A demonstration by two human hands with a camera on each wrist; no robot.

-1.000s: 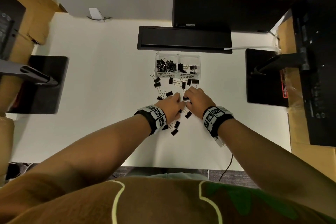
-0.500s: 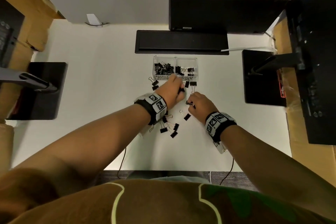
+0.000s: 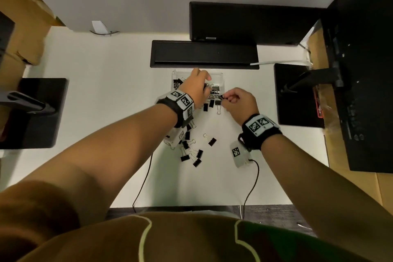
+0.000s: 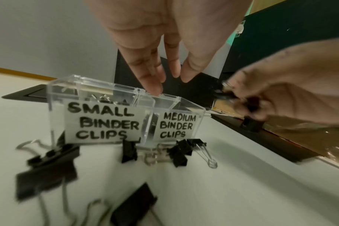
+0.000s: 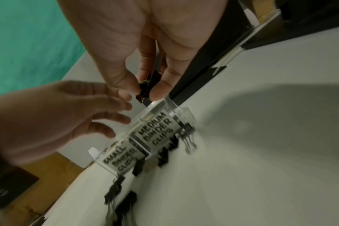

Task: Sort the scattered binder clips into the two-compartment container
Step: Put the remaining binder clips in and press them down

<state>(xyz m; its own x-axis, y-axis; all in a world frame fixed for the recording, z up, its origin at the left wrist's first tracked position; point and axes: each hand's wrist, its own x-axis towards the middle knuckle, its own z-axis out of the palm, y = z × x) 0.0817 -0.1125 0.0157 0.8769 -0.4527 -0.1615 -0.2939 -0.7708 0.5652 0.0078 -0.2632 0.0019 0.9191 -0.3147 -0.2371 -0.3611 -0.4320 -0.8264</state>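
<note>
A clear two-compartment container (image 3: 219, 76) (image 4: 126, 116) (image 5: 155, 130) stands at mid-desk, labelled small clips on the left and medium clips on the right, with black clips in both. My left hand (image 3: 198, 83) (image 4: 170, 84) hovers above it near the divider, fingers extended and holding nothing. My right hand (image 3: 223, 97) (image 5: 143, 90) is just right of the container's front and pinches a black binder clip (image 3: 221, 97) (image 5: 146, 87) (image 4: 222, 94). Several scattered clips (image 3: 211, 140) lie nearer me, and more clips (image 3: 205, 107) (image 4: 129, 151) sit against the container's front wall.
A black slot cover (image 3: 204, 54) lies right behind the container. Black monitor bases stand at the left (image 3: 32, 112) and right (image 3: 297, 95). Cardboard boxes (image 3: 19, 17) flank the desk. Two thin cables (image 3: 251, 185) run from my wrists to the near edge.
My left hand moved forward from the clip pile to above the container and its fingers opened. My right hand rose with its clip toward the container's right side.
</note>
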